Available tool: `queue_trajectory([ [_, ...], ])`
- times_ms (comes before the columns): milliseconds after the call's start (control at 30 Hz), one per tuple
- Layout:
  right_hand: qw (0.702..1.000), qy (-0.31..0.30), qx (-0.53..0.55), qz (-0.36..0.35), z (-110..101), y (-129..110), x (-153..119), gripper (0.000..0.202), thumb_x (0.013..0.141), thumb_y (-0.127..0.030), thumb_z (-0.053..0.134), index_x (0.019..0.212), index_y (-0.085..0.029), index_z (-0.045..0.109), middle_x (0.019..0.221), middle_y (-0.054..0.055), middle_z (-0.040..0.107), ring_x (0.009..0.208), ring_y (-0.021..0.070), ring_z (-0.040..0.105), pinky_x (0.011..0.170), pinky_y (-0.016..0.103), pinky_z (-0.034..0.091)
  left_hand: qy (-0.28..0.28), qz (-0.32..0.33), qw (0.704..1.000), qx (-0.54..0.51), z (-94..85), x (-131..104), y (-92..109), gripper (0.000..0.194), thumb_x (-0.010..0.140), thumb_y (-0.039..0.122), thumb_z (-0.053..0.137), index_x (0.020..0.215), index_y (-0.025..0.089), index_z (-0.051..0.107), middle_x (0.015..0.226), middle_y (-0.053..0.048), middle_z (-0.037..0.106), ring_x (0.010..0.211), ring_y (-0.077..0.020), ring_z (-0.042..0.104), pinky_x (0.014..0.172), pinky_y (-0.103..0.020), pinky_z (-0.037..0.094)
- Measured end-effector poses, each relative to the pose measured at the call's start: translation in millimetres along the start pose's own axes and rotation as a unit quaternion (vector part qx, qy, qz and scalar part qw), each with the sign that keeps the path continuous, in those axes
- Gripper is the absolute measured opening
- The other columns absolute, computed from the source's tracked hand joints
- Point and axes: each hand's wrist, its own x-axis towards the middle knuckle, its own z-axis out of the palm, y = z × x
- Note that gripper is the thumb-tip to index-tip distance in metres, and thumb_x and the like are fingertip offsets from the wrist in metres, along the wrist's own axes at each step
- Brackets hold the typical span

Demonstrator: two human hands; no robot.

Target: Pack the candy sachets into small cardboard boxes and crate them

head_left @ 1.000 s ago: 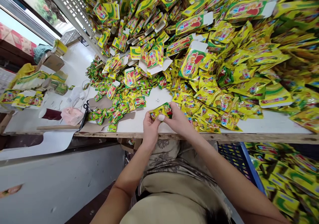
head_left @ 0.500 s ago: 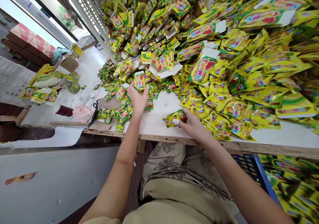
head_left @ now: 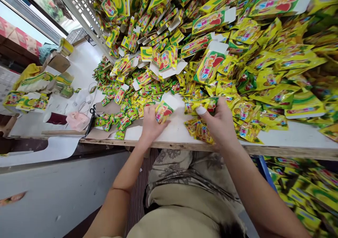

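Between the fingers of my left hand [head_left: 152,125] is a small yellow and green carton [head_left: 164,111], its white end flap [head_left: 169,98] raised toward the right hand. My right hand [head_left: 220,121] grips yellow and green candy packets [head_left: 190,105], with a white covering on the thumb. The packets' left end faces the carton across a short gap. Beneath the right hand, more yellow packets [head_left: 202,130] lie on the white tabletop [head_left: 176,130]. Small green candy packets [head_left: 124,120] are spread on cardboard left of my left hand.
Yellow cartons [head_left: 211,65] and packets [head_left: 269,81] are heaped across the back and right. Scissors [head_left: 92,111], a pink bag [head_left: 77,120] and a dark red cup [head_left: 55,118] sit at left. Below the table's wooden edge, a blue crate [head_left: 266,172] holds filled cartons.
My left hand has brought the carton toward me and to the right, tilting it. My right hand has lifted its packets up and right. The view has shifted slightly.
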Motion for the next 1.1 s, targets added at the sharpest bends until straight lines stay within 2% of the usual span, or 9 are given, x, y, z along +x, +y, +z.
queue_trajectory([
  [100,0.998,0.004,-0.055,-0.042,6.7,-8.1,4.2,0.032,0.084,-0.045,0.056,0.11,-0.027,0.049,0.097,0.008,0.062,0.084,0.0252,0.06,0.068,0.04,0.05,-0.026,0.059,0.998,-0.016,11.1,-23.3,12.3,0.064,0.067,0.038,0.079,0.118,0.018,0.046,0.11,-0.01,0.055,0.104,-0.0251,0.052,0.088,-0.037,0.045],
  [200,0.984,-0.011,-0.168,-0.055,5.4,-11.9,3.7,0.026,0.081,-0.042,0.058,0.097,-0.024,0.049,0.081,0.006,0.058,0.07,0.0227,0.055,0.061,0.036,0.044,0.015,0.091,0.996,0.004,14.8,-29.3,16.3,0.061,0.072,0.043,0.074,0.121,0.018,0.045,0.111,-0.01,0.058,0.102,-0.0249,0.052,0.088,-0.038,0.044],
  [267,0.969,-0.045,-0.238,-0.053,0.3,-13.3,2.7,0.022,0.08,-0.04,0.059,0.088,-0.023,0.047,0.072,0.003,0.053,0.062,0.0201,0.049,0.056,0.033,0.039,0.044,0.097,0.994,0.026,14.6,-29.3,16.1,0.058,0.075,0.044,0.071,0.121,0.018,0.046,0.111,-0.011,0.059,0.102,-0.0253,0.052,0.088,-0.038,0.043],
  [367,0.948,-0.11,-0.29,-0.07,-7.5,-15.5,4.1,0.02,0.078,-0.035,0.059,0.078,-0.023,0.043,0.067,0.001,0.049,0.06,0.0179,0.044,0.054,0.029,0.033,0.036,0.121,0.991,0.053,15.7,-30.0,14.9,0.053,0.077,0.042,0.069,0.12,0.019,0.048,0.11,-0.01,0.06,0.101,-0.0256,0.052,0.087,-0.038,0.043],
  [500,0.932,-0.166,-0.299,-0.123,-9.4,-19.2,10.3,0.013,0.074,-0.024,0.059,0.078,-0.022,0.047,0.073,0.004,0.056,0.068,0.0201,0.051,0.059,0.029,0.036,0.028,0.158,0.986,0.045,23.8,-35.4,15.8,0.057,0.078,0.044,0.068,0.123,0.019,0.045,0.11,-0.011,0.059,0.101,-0.0258,0.052,0.088,-0.039,0.043],
  [633,0.939,-0.149,-0.257,-0.174,-6.0,-18.7,14.1,0.026,0.076,-0.015,0.051,0.102,-0.019,0.056,0.097,0.01,0.066,0.088,0.0246,0.06,0.073,0.033,0.045,0.025,0.101,0.994,-0.047,34.0,-41.2,20.0,0.069,0.072,0.048,0.073,0.125,0.017,0.04,0.112,-0.013,0.055,0.104,-0.0265,0.052,0.09,-0.041,0.045],
  [733,0.93,-0.202,-0.232,-0.199,-6.7,-16.1,16.5,0.04,0.075,-0.004,0.042,0.11,-0.019,0.057,0.107,0.01,0.067,0.098,0.0233,0.062,0.082,0.034,0.047,-0.031,0.02,0.988,-0.153,38.4,-42.8,22.0,0.069,0.07,0.044,0.075,0.123,0.018,0.04,0.114,-0.012,0.054,0.106,-0.0263,0.054,0.091,-0.041,0.046],
  [933,0.922,-0.275,-0.187,-0.2,-8.1,-20.2,25.6,0.042,0.076,-0.002,0.04,0.108,-0.021,0.061,0.107,0.006,0.069,0.098,0.0197,0.064,0.083,0.032,0.048,-0.181,-0.07,0.923,-0.334,43.0,-40.3,21.2,0.05,0.08,0.036,0.065,0.121,0.02,0.041,0.112,-0.008,0.062,0.1,-0.0228,0.061,0.087,-0.037,0.049],
  [1100,0.906,-0.31,-0.211,-0.196,-5.1,-20.6,30.6,0.041,0.079,-0.005,0.042,0.111,-0.023,0.06,0.108,0.004,0.069,0.098,0.0194,0.064,0.083,0.031,0.047,-0.227,-0.081,0.874,-0.423,47.6,-38.5,17.7,0.06,0.077,0.036,0.068,0.126,0.018,0.04,0.121,-0.011,0.061,0.109,-0.0251,0.059,0.094,-0.039,0.047],
])
